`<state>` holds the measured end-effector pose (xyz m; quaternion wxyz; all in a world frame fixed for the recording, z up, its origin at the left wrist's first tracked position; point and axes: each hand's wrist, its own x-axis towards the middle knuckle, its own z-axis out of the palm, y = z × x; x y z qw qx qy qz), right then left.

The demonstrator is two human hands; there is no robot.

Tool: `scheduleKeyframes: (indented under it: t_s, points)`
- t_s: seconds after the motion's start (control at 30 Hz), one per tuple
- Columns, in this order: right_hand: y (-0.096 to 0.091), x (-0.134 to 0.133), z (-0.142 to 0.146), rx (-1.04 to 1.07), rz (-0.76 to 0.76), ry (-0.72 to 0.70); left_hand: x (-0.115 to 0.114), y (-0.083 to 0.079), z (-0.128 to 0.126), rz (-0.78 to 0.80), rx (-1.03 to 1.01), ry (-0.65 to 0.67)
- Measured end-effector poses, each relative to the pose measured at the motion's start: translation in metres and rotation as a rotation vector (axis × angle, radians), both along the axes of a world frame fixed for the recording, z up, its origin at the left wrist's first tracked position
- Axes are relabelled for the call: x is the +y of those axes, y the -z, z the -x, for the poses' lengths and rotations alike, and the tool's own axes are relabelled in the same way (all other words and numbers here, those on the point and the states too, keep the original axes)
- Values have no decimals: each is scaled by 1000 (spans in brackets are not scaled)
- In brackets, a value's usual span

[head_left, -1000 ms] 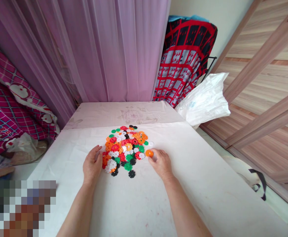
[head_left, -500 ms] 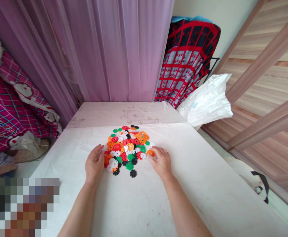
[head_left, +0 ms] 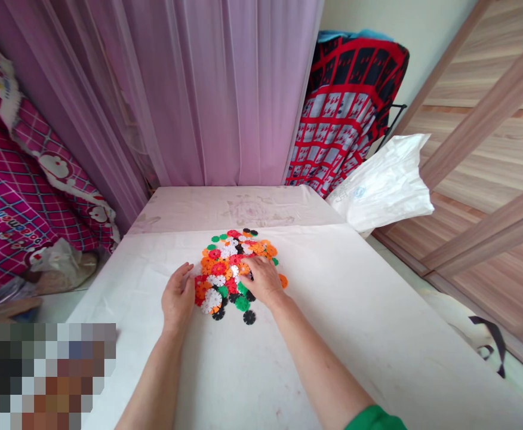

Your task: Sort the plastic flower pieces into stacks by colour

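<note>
Snowflake discs (head_left: 219, 269), a heap of them in red, orange, white, green and black, lie on the counter (head_left: 355, 310) right between the two hands. The left hand (head_left: 177, 295) rests on its edge against the heap's near-left side. Its fingers are loosely curled, its fingertips just touch the outer discs, and it grips nothing. The right hand (head_left: 264, 278) is palm down over the heap's right half with its fingers spread among the pieces. Whether a disc is pinched under those fingers can't be made out, because the hand hides them.

One orange disc (head_left: 283, 280) sits just outside the right hand, on its little-finger side. A lone black disc (head_left: 249, 317) lies nearer the body than both hands, close by the right wrist.

These pieces look thin, flat and slippery on the smooth sheet. Judging from that, picking one cleanly calls for fingertips on its notched rim rather than a press from above, which would only skate the neighbours about. The left hand is well placed as a fence, and held steady there it should stop the heap spreading that way.

Beyond the fingertips hangs a pink curtain (head_left: 221, 89). A white bag (head_left: 382, 182) lies far out past the right hand.
</note>
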<state>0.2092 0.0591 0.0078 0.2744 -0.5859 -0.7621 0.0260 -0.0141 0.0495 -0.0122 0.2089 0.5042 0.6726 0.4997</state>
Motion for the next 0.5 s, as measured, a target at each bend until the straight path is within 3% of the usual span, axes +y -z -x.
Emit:
scheduleKeyframes:
  t_s: [0.17,0.4,0.5]
  points:
    - [5,-11,-14,59,-76,63,-1,-4,-1,2,-1,6]
    - [31,-53,-93,235,-166,330,-2,-7,-2,0,37,18]
    - [38,-59,-104,238,-162,337,-3,-8,-2,-2,49,21]
